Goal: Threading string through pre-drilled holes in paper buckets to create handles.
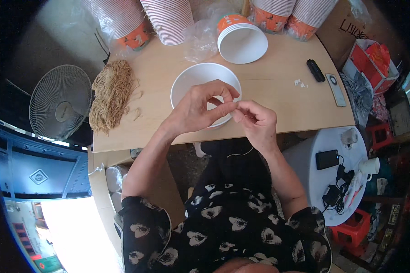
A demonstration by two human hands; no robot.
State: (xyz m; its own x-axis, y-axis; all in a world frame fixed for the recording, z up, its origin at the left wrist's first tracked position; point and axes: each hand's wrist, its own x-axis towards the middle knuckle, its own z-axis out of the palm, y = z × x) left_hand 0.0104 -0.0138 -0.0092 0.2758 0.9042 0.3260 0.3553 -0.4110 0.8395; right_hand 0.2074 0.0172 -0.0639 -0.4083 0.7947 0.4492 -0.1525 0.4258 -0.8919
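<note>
My left hand point(199, 105) is over a round white paper bowl point(180, 86), thumb and forefinger curled into a ring with their tips together. My right hand point(260, 122) meets it at the bowl's right side, its fingers pinched closed against the left fingertips. Whatever lies between the fingertips is too small to make out. A thin pale strand point(241, 154) lies over my dark trousers below the table edge. To the left, a heap of tan strings point(111, 95) rests on the table, with a few loose pieces beside it.
Orange-and-white paper bowls point(242, 43) lie nested on their side behind, near tall bowl stacks point(168, 20). White scraps point(299, 83), a black object point(315, 70) and a silver phone-like device point(335, 90) are at right. A fan point(61, 102) stands left; a round side table point(305, 182) holds cables.
</note>
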